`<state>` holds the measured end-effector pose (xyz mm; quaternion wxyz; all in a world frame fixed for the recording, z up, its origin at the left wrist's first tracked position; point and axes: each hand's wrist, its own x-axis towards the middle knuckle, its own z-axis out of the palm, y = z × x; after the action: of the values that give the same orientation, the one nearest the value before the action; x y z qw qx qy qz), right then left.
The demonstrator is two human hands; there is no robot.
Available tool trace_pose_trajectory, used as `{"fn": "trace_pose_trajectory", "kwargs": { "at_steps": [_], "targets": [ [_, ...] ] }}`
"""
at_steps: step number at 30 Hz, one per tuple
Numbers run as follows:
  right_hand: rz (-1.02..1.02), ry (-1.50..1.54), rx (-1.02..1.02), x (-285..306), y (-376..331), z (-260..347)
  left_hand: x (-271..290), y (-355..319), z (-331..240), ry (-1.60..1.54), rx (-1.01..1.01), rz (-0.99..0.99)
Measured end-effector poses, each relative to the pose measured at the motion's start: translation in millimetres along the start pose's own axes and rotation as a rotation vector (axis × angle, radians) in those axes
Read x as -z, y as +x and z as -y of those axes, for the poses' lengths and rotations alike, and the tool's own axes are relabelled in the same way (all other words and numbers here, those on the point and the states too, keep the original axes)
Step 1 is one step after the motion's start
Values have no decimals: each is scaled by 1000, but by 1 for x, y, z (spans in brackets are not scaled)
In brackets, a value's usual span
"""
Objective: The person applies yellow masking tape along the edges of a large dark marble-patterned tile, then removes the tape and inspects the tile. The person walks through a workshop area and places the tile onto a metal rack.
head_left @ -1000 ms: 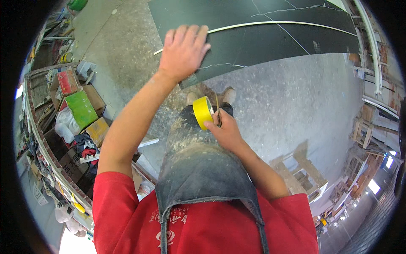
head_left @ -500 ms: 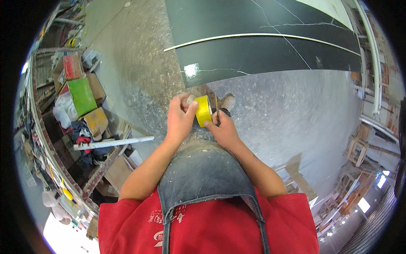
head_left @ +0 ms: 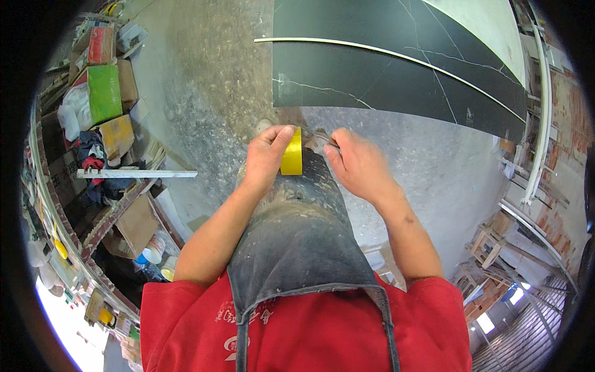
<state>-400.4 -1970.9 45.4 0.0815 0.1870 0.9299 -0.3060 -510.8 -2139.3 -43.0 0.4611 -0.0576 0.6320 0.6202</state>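
Note:
My left hand (head_left: 266, 155) is closed on a roll of yellow tape (head_left: 292, 154), thumb at its upper edge, in front of my body. To its right, my right hand (head_left: 362, 162) is closed on a thin, narrow tool (head_left: 325, 137) whose exact kind I cannot make out. The tool points left toward the tape roll; whether its tip touches the tape is unclear. Beyond my hands lies a black slab (head_left: 372, 84) with white veins. A long, thin white strip (head_left: 334, 44) runs across that slab.
On the left a cluttered rack holds a green box (head_left: 104, 93), a red box (head_left: 99, 45), cloths and a yellowed carton (head_left: 116, 137). A pale bar (head_left: 139, 174) juts from it toward me. Wooden frames (head_left: 486, 242) stand at the right. The floor (head_left: 198, 111) is dusty and speckled.
My right hand has come off the tape roll and moved right and up with the thin tool. The roll has turned in my left hand. My view has shifted to the right.

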Motion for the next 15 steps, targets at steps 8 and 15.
{"fn": "trace_pose_trajectory", "kwargs": {
  "at_steps": [8,15],
  "targets": [
    [49,-260,149,21,29,-3,-12,-7,-1,74,-78,-130],
    [57,-318,175,29,38,-1,-13,-7,1,23,-96,-131]
  ]
}}
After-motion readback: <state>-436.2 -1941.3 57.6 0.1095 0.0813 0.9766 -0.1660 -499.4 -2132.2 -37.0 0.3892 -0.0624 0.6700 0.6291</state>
